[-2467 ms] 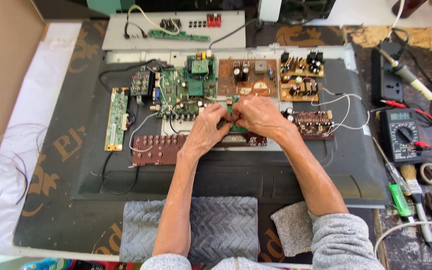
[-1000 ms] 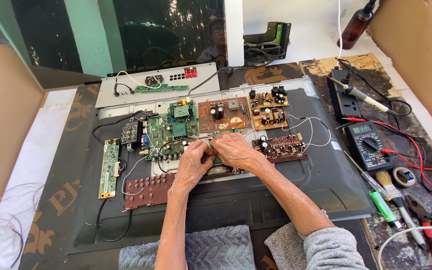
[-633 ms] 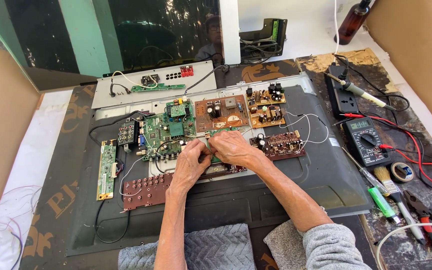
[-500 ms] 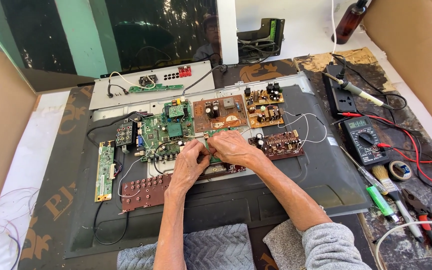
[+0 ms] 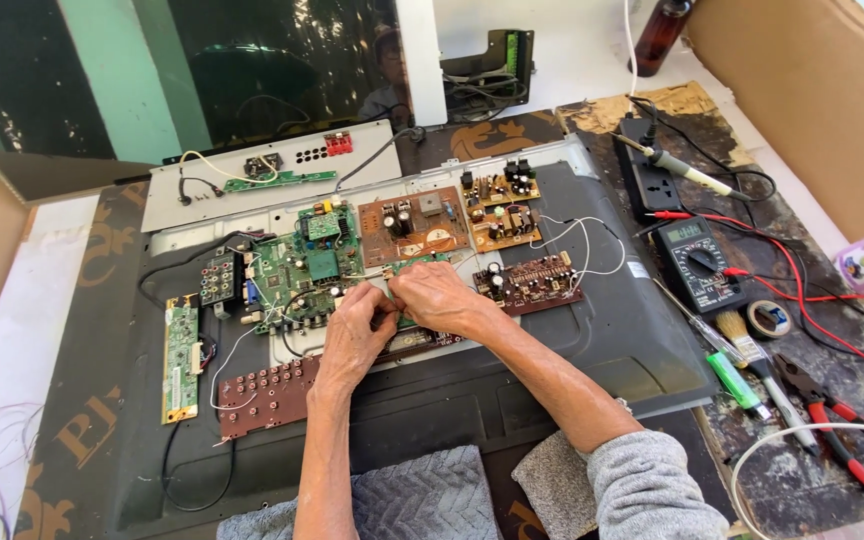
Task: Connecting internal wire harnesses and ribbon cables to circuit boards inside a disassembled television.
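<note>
An opened flat-screen set (image 5: 592, 340) lies face down on the bench with its circuit boards exposed. My left hand (image 5: 357, 330) and my right hand (image 5: 437, 295) meet at the middle of it, fingers pinched together on a small green board (image 5: 399, 265) beside the large green main board (image 5: 302, 275). What exactly the fingertips grip is hidden by the hands. A brown power board (image 5: 412, 225) sits just behind my hands, and a dark board with white wires (image 5: 532, 282) lies to their right.
A long brown connector board (image 5: 262, 395) and a narrow green strip board (image 5: 180, 358) lie at the left. At the right are a multimeter (image 5: 697, 262) with red leads, a soldering iron (image 5: 682, 170), brush, green lighter (image 5: 737, 380) and red pliers (image 5: 837, 430). Cardboard walls flank both sides.
The view has tilted up and shifted, showing more of the dark screen at the back. My hands stay pinched at the same spot on the small green board.
</note>
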